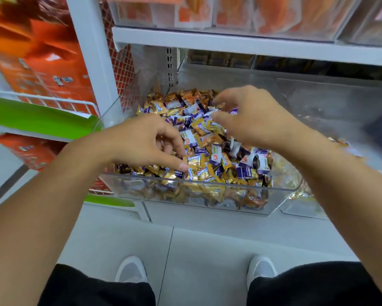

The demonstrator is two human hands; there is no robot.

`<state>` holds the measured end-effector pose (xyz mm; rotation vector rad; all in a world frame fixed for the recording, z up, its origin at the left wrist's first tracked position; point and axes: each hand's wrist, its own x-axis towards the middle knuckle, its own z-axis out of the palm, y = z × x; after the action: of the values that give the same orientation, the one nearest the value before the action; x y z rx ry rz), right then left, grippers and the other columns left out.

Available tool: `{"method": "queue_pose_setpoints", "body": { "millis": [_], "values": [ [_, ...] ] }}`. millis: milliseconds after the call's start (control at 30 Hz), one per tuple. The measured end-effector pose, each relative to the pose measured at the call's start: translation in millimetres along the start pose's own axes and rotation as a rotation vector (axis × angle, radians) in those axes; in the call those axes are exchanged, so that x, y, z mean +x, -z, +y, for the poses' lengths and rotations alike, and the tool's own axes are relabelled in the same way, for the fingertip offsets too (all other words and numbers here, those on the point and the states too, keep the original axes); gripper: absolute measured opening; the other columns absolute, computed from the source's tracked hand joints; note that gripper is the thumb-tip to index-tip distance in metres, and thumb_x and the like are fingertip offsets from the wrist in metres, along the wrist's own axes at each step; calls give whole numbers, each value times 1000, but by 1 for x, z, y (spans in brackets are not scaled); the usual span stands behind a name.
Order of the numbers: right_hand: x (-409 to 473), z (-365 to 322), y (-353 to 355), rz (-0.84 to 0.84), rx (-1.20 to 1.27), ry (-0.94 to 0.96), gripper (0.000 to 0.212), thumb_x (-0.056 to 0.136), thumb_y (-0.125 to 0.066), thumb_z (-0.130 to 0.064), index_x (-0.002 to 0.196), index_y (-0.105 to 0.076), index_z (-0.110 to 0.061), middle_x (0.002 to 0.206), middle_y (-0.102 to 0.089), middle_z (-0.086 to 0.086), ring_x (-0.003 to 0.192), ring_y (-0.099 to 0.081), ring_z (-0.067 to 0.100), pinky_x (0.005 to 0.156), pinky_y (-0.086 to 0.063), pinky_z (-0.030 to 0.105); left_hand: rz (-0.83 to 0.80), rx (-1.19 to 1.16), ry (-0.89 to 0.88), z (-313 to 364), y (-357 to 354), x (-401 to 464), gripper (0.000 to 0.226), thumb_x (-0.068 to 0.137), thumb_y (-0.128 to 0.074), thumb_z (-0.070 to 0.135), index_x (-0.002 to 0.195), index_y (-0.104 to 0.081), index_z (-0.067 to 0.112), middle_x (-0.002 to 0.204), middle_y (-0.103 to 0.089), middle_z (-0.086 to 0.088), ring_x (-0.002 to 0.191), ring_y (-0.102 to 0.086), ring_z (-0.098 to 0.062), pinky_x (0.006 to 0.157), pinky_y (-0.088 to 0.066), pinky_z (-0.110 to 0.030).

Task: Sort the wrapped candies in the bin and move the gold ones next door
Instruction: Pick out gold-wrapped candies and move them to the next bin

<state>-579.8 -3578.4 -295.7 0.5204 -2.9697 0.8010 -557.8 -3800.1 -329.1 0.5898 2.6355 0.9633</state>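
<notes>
1. Where clear bin (pixel 194 196) sits on store shelf (pixel 240 44): heaped with wrapped candies (pixel 209 138), gold foil mixed with purple-and-white, some orange.
2. Left hand (pixel 141 141): low over pile, thumb and forefinger closing on gold candy (pixel 193 161) near front wall; firm pinch unclear.
3. Right hand (pixel 251 115): above pile's middle, fingers curled, apart, holding nothing visible.
4. Next bin (pixel 331 111) rightward: few gold pieces.

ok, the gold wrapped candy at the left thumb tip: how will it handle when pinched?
The gold candy looks small, so probably light. Its shiny foil wrapper likely crinkles and may slip. It lies loose in the pile inside the clear bin, so neighbours may shift.
</notes>
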Motion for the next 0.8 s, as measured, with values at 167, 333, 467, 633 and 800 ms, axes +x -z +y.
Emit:
{"method": "queue_pose_setpoints", "body": {
  "millis": [167,333,467,633,800],
  "values": [
    [-21,-5,-13,-507,-187,21,19,93,-63,-27,96,-73,-11,82,-75,7,54,-70,16,63,-61,33,-126,88,70,-7,-6,3,18,73,-87,25,88,-78,24,71,-69,-3,48,-49,-1,52,-40,-14],
    [-11,0,-25,-737,93,-257,22,96,-57,-12,114,-61,0,97,-58,16,59,-70,26,55,-55,26,-88,196,73,-1,-18,14,22,74,-86,13,77,-71,28,71,-72,6,51,-59,2,57,-48,-15],
    [-11,-10,-28,-679,503,-419,13,97,-57,-20,92,-59,-8,80,-57,11,52,-58,20,56,-55,29,44,133,102,-4,-12,16,19,81,-78,2,78,-74,20,70,-74,2,61,-70,-12,59,-53,-24],
    [-11,-17,-42,-596,438,-363,48,80,-80,-42,106,-61,-7,90,-57,6,69,-57,19,60,-58,29,-61,-137,180,-4,-2,3,8,89,-71,19,83,-76,17,69,-70,-3,62,-68,-11,55,-54,-21],
    [-8,-17,-49,-456,451,-339,40,79,-81,-4,63,-45,-8,40,-50,-1,54,-62,19,83,-59,39,-209,-226,230,-3,-4,-1,39,65,-81,32,98,-75,12,93,-75,-14,77,-70,-12,65,-57,-23]
  ]
}}
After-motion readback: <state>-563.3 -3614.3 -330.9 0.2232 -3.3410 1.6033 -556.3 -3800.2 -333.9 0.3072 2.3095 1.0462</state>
